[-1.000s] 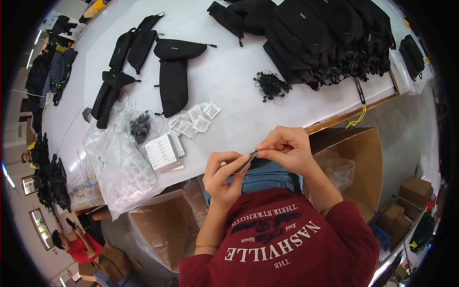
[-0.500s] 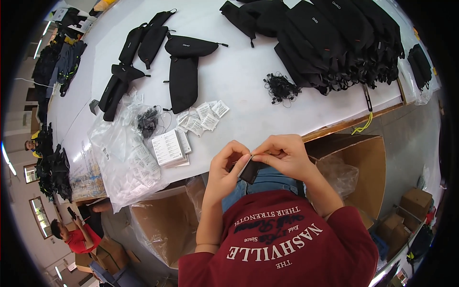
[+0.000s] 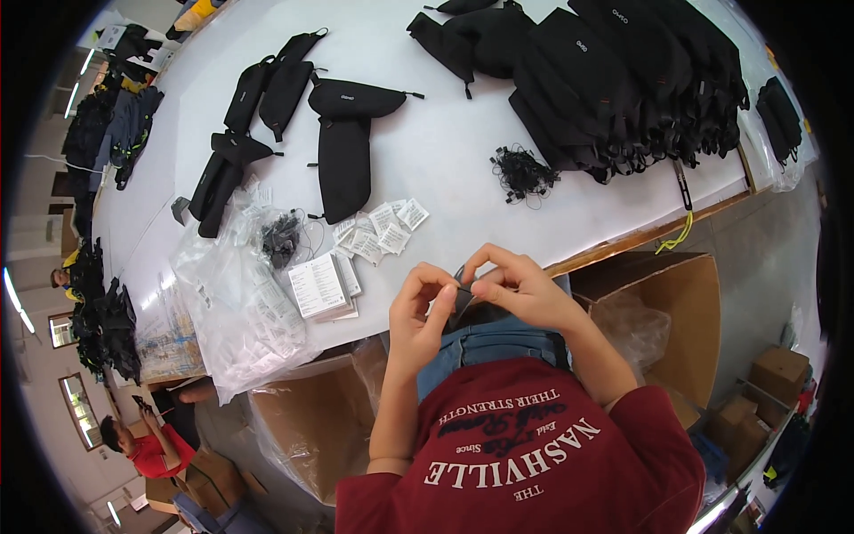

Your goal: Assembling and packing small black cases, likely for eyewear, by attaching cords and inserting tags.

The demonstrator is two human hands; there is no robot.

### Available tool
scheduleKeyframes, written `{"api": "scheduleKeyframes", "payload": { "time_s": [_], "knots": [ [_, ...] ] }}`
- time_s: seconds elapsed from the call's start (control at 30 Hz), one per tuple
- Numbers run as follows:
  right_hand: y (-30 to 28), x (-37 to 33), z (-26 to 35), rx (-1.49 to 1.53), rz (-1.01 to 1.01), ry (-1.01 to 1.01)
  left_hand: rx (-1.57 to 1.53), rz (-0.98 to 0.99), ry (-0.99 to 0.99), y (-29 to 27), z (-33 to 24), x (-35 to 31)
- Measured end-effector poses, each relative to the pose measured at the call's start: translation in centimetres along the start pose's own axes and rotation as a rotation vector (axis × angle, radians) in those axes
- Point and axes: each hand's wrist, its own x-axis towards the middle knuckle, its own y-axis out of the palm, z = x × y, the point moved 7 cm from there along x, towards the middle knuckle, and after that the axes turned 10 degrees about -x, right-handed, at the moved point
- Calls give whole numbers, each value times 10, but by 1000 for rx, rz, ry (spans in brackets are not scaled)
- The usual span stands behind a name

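Note:
At the table's front edge, in front of my body, both hands work close together. My left hand (image 3: 422,311) is closed, thumb and fingers pinching a small black hang tag (image 3: 462,301) that is turned nearly edge-on. My right hand (image 3: 523,288) is closed in a pinch beside it, on what looks like a thin black string (image 3: 466,289); the fingertips partly hide it. Left of my hands lie a stack of white printed cards (image 3: 320,287) and several small white labels (image 3: 390,229). A tangle of black strings (image 3: 525,173) lies farther off on the table.
Black pouches (image 3: 345,160) lie across the white table (image 3: 427,169), with a big pile of black bags (image 3: 614,80) at far right. A clear plastic bag (image 3: 236,303) drapes over the left front edge. Open cardboard boxes (image 3: 694,320) stand below. Another person (image 3: 156,449) is at lower left.
The black tag has turned from showing its flat face to nearly edge-on. My right fingers have risen slightly and spread a little from the left ones. The view has shifted slightly.

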Motion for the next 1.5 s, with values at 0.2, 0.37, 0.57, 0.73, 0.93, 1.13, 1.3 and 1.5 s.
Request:
{"api": "scheduleKeyframes", "payload": {
  "time_s": [0.2,0.37,0.57,0.73,0.93,1.13,1.3,1.5],
  "knots": [
    [-4,20,-28,233,136,121,73,94,-72,-24,12,61],
    [-15,44,-117,850,335,226,599,-34,-32,-116,18,206],
    [-15,54,-139,890,302,361,1158,-581,-352,-225,18,291],
    [-12,49,-145,925,331,412,1031,-380,-105,-192,28,317],
    [-13,50,-137,840,382,398,840,-78,294,-83,-42,323],
    [-13,48,-141,767,372,382,945,262,538,-15,-54,225],
    [-13,50,-129,673,381,372,1002,265,444,-38,-1,136],
    [-2,19,-118,507,708,321,1034,70,274,-63,2,79]
  ]
}}
